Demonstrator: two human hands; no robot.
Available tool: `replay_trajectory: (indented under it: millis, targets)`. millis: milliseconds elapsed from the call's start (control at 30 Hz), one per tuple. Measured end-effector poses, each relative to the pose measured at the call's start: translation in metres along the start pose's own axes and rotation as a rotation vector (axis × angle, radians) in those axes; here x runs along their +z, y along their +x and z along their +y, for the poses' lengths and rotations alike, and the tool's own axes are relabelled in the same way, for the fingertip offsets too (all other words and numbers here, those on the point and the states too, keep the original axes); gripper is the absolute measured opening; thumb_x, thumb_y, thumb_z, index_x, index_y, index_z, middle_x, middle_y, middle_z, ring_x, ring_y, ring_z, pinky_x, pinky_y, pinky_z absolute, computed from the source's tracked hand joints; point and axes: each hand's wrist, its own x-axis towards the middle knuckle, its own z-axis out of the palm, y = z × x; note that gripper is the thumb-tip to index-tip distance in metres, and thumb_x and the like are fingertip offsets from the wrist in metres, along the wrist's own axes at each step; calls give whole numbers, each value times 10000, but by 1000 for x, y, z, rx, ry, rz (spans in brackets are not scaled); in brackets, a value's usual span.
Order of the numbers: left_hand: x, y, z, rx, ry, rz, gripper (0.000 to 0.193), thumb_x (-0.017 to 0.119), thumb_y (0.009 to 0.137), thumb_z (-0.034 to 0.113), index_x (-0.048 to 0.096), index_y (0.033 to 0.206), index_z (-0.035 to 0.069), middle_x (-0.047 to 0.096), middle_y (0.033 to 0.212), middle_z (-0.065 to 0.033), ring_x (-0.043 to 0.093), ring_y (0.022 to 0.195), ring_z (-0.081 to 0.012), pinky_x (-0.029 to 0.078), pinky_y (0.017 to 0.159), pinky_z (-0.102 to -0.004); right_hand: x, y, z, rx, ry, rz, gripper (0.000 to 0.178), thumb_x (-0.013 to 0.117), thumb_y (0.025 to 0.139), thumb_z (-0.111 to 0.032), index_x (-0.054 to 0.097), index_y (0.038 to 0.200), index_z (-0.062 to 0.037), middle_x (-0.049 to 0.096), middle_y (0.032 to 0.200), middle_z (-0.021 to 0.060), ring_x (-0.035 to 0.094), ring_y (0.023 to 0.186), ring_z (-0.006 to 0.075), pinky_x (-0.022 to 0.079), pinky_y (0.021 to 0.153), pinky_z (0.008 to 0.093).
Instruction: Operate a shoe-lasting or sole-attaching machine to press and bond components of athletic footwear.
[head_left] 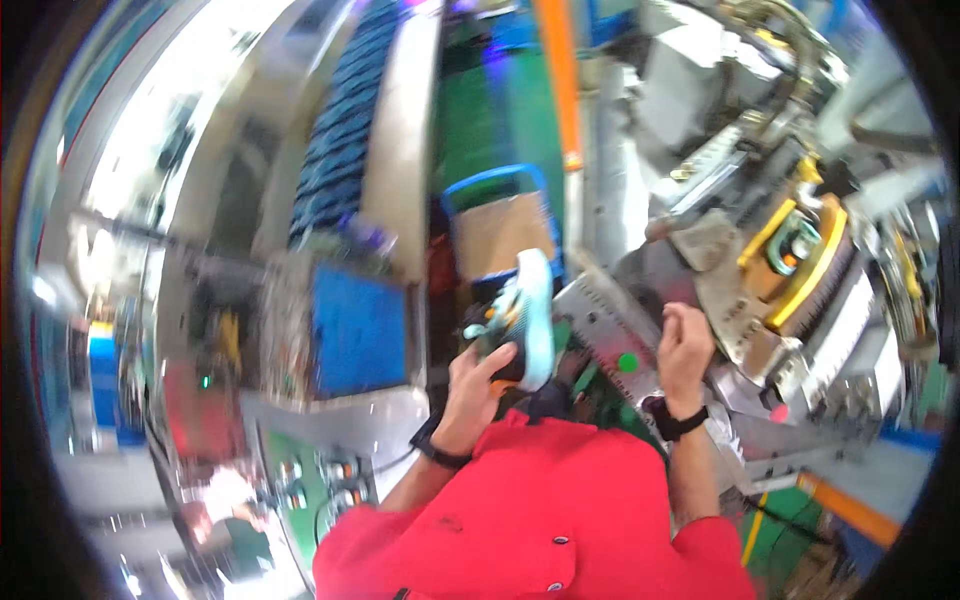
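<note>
Gripping the pale-soled shoe (536, 318) by its near end, the left hand (476, 388) holds it in front of the red shirt (520, 510). The right hand (686, 350) is loosely curled, apart from the shoe; I cannot tell whether it holds anything. Near it is a metal panel (597, 324) with a green disc (628, 362).

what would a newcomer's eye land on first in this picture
Probably the bright red shirt filling the bottom middle. Just above it, the left hand grips a shoe with a pale blue sole. Next might come the orange post at the top, right of centre.
</note>
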Motion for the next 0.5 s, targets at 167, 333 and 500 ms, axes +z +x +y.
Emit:
replay_trajectory:
  millis: [167, 333, 500]
  targets:
    - [-35, -47, -24, -3, -60, 38, 288, 622, 896, 100, 586, 1137, -55, 659, 1065, -101, 662, 943, -189, 529, 826, -300, 100, -66, 50, -105, -139, -245, 192, 561, 857, -81, 609, 1040, -46, 593, 955, 133, 576, 942, 332, 485, 792, 425]
    - [-98, -93, -59, 3, -153, 322, 302, 689, 834, 57, 618, 1099, -70, 669, 998, -96, 635, 870, -174, 510, 787, -321, 132, -77, 103, -227, -270, -287, 240, 564, 868, -98, 615, 1100, -66, 585, 979, 125, 584, 900, 288, 482, 770, 395]
    - [-198, -129, -91, 151, -331, 648, 263, 691, 823, 47, 638, 1056, -64, 676, 980, -112, 649, 875, -203, 522, 792, -342, 124, -29, 41, -178, -3, -182, 283, 577, 848, -43, 616, 1127, -17, 580, 980, 137, 570, 842, 266, 473, 740, 349]
